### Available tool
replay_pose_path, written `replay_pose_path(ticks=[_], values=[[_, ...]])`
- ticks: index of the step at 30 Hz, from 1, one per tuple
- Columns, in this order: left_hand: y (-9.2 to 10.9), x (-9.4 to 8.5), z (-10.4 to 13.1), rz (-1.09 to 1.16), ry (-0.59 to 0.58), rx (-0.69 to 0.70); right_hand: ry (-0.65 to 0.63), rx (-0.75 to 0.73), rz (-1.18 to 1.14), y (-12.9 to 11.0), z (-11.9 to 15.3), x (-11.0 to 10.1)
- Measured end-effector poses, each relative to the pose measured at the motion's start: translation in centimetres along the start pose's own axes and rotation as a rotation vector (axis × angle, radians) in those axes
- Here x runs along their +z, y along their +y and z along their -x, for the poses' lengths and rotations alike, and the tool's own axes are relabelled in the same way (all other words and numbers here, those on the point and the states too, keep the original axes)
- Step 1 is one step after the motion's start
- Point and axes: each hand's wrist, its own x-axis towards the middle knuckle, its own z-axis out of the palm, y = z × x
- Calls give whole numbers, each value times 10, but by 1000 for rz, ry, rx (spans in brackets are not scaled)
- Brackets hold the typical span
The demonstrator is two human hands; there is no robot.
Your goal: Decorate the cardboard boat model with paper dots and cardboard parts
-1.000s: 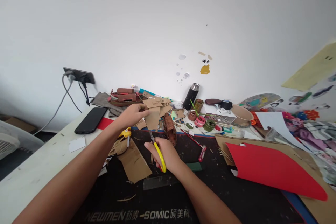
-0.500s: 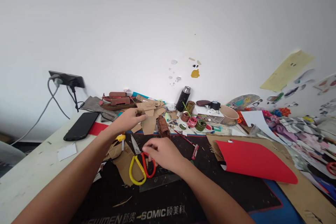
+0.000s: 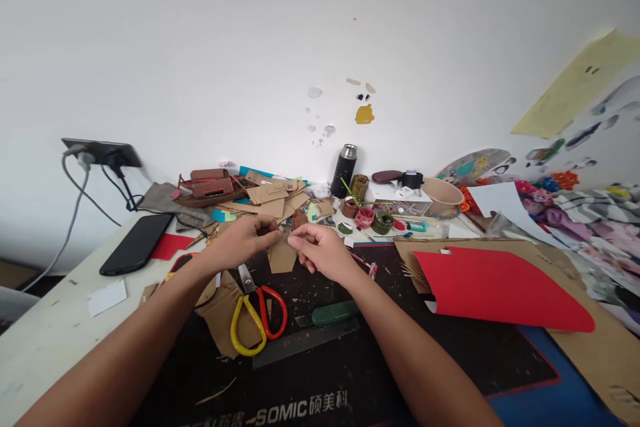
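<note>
My left hand (image 3: 246,240) and my right hand (image 3: 323,251) are close together at the back of the black mat (image 3: 300,373), fingertips nearly meeting. Both have their fingers curled in; anything between the fingertips is too small to make out. Just below them lies a tan cardboard piece (image 3: 283,257). Scissors with one yellow and one red handle (image 3: 260,320) rest in front of my left hand, partly over brown cardboard (image 3: 223,327). A green-handled tool (image 3: 335,312) lies below my right hand. Part of a small brown object (image 3: 300,219) shows behind the hands.
A black phone (image 3: 136,244) lies at the left. Cardboard scraps (image 3: 270,193), a brown model (image 3: 207,187), a black flask (image 3: 345,172) and paint jars (image 3: 383,222) stand along the wall. Red sheet (image 3: 500,290) covers cardboard at the right.
My right hand has moved up and away from the scissors to beside my left hand. The green-handled tool now shows. The whole view has shifted slightly.
</note>
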Motion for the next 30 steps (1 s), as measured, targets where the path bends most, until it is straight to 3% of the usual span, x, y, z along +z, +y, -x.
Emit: replay_pose_path(ticks=[6,16,22,30], values=[[0,11,-1,11,83,-4,108,-54,-84,18,-6,-12],[9,44,-2,27,334,1,115,-82,62,36,-6,-31],[-5,57,-6,80,341,-57,198,-105,155,38,-5,-36],[-9,66,-7,1,335,-44,196,-102,252,46,-7,-43]])
